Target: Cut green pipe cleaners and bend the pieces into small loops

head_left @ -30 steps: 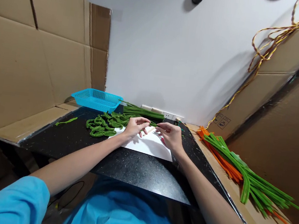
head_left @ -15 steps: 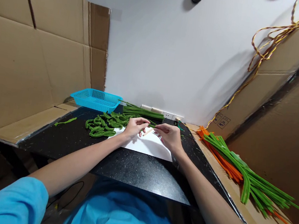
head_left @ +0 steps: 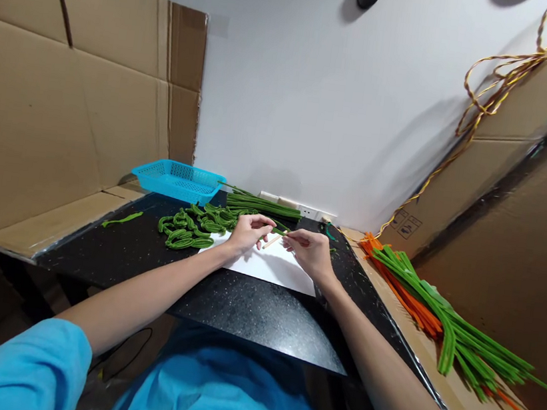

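Note:
Over a white sheet of paper (head_left: 264,272), my left hand (head_left: 248,234) and my right hand (head_left: 311,254) each pinch a thin green pipe cleaner (head_left: 279,231), which spans the short gap between them. Fingertips cover its ends in part. Below the gap a short wooden stick (head_left: 272,242) is seen; whether it lies on the paper or touches my fingers I cannot tell. Left of my left hand lies a pile of green pipe cleaners bent into loops (head_left: 189,229). Behind it rests a bundle of straight green pipe cleaners (head_left: 263,205).
A blue plastic basket (head_left: 178,182) stands at the back left of the black table (head_left: 259,314). On cardboard at right lie bright green stems (head_left: 445,315) and orange stems (head_left: 401,289). Cardboard walls (head_left: 91,93) flank both sides; power sockets (head_left: 307,212) sit along the back wall.
The view has shifted very slightly. My right fingers have turned a little on the pipe cleaner, while my left hand keeps nearly the same pose.

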### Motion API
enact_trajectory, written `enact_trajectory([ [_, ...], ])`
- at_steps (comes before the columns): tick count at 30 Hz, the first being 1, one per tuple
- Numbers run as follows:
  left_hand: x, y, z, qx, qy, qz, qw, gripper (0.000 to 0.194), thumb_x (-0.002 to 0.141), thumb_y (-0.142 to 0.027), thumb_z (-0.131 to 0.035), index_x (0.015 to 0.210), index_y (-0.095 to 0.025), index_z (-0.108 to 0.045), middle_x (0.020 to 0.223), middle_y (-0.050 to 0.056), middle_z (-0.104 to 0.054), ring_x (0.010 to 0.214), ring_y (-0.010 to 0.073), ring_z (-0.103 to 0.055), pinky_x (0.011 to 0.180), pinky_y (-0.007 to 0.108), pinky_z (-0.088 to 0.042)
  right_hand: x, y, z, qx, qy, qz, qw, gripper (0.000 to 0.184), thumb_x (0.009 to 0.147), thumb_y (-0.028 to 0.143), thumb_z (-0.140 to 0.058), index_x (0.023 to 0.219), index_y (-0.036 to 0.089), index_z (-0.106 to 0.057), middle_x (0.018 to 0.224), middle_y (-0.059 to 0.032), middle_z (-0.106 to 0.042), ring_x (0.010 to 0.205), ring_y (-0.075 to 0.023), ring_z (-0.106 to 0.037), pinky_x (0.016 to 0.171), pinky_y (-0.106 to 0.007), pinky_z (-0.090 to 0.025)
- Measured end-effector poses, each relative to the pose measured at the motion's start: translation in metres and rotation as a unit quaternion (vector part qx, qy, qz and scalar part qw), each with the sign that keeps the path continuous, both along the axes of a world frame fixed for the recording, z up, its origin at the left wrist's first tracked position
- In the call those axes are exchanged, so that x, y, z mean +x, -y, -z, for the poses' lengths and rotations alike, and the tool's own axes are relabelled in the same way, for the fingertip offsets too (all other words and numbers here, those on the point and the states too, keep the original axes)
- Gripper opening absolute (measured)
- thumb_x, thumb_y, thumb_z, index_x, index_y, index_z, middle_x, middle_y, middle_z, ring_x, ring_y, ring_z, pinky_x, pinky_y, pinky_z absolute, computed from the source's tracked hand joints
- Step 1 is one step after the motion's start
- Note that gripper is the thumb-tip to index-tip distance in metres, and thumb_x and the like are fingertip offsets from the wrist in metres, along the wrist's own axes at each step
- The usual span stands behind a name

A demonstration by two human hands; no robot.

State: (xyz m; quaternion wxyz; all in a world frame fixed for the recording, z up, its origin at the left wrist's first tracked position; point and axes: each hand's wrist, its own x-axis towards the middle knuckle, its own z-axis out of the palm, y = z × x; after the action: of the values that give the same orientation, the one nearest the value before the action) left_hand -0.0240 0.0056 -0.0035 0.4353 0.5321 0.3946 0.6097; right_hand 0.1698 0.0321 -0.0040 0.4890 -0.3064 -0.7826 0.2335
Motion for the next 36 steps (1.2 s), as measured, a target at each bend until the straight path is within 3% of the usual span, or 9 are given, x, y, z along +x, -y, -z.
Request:
enact_trajectory([
  [5, -0.001, -0.004, 0.004, 0.03, -0.009, 0.011, 0.999, 0.013, 0.08, -0.015, -0.071, 0.091, -0.008, -0.073, 0.07, 0.005, -0.066, 0.058, 0.0124, -0.062, 0.042, 0.02, -0.05, 0.001, 0.002, -0.005, -0.05, -0.018, -0.022, 0.998, 0.038, 0.077, 0.053, -0.079, 0.077, 0.015, -0.076, 0.068, -0.0092, -0.075, 0.061, -0.0226, -0.073, 0.06, -0.032, -0.06],
  [11, -0.002, -0.007, 0.007, 0.043, -0.01, 0.018, 0.999, 0.016, 0.079, -0.019, -0.075, 0.092, -0.008, -0.073, 0.069, 0.005, -0.066, 0.06, 0.0127, -0.063, 0.043, 0.021, -0.052, 0.002, 0.002, -0.007, -0.057, -0.005, -0.014, 0.998, 0.037, 0.077, 0.054, -0.078, 0.075, 0.017, -0.077, 0.069, -0.0096, -0.076, 0.061, -0.0233, -0.073, 0.061, -0.034, -0.061],
  [19, -0.002, -0.004, 0.004, 0.035, -0.011, 0.018, 0.999, 0.017, 0.079, -0.019, -0.074, 0.092, -0.008, -0.073, 0.071, 0.005, -0.066, 0.059, 0.0125, -0.062, 0.044, 0.022, -0.053, 0.003, 0.005, -0.011, -0.016, 0.031, -0.008, 0.999, 0.034, 0.083, 0.049, -0.074, 0.076, 0.016, -0.077, 0.069, -0.0092, -0.075, 0.06, -0.0216, -0.072, 0.058, -0.031, -0.058],
  [27, -0.002, -0.003, 0.001, 0.018, 0.015, 0.005, 1.0, 0.033, 0.078, -0.016, -0.074, 0.109, -0.009, -0.067, 0.067, 0.0, -0.06, 0.061, 0.0129, -0.062, 0.041, 0.018, -0.048, -0.001, 0.006, -0.004, 0.016, 0.068, 0.01, 0.998, 0.038, 0.083, 0.055, -0.074, 0.085, 0.017, -0.077, 0.078, -0.01, -0.077, 0.066, -0.0226, -0.073, 0.059, -0.03, -0.057],
  [36, -0.001, 0.001, 0.002, 0.023, -0.024, 0.012, 0.999, 0.036, 0.074, -0.017, -0.077, 0.109, -0.011, -0.068, 0.088, 0.007, -0.069, 0.06, 0.0109, -0.063, 0.042, 0.018, -0.049, -0.003, 0.01, -0.009, 0.016, 0.116, 0.003, 0.993, 0.038, 0.093, 0.053, -0.062, 0.086, 0.018, -0.076, 0.074, -0.0076, -0.075, 0.058, -0.0191, -0.07, 0.053, -0.027, -0.053],
])
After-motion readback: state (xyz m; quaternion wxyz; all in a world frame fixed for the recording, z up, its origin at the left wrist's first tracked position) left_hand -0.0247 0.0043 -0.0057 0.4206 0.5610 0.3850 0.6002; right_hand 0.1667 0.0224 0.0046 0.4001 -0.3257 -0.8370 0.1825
